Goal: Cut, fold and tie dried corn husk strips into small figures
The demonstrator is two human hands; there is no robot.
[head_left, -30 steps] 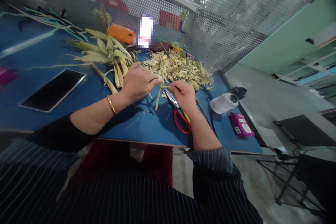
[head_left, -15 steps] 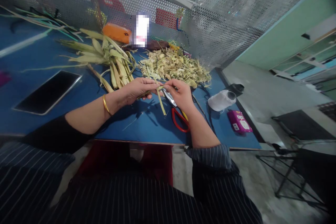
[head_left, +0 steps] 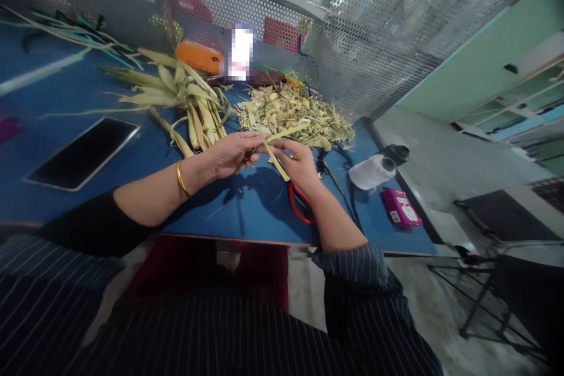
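Note:
Between my two hands are strips of pale green husk (head_left: 278,165), crossing near my fingertips. My left hand (head_left: 235,154), with a gold bangle at the wrist, pinches them from the left. On the other side, my right hand (head_left: 296,163) has its fingers closed round the strips where they cross; one end points down toward the table edge and another up to the right. Red-handled scissors (head_left: 300,204) lie on the blue table under my right hand, their blades hidden. Behind my hands is a heap of shredded husk pieces (head_left: 295,111).
A bundle of long husks (head_left: 198,106) lies at left, near a dark phone (head_left: 83,154). An orange pouch (head_left: 200,57) sits behind. To the right are a white thread cone (head_left: 372,172) and a purple packet (head_left: 400,208). A perforated metal screen (head_left: 352,41) borders the table.
One husk strip now points up to the right over the heap. My right hand has shifted slightly and covers the scissor blades. The lower strip end has swung a little right.

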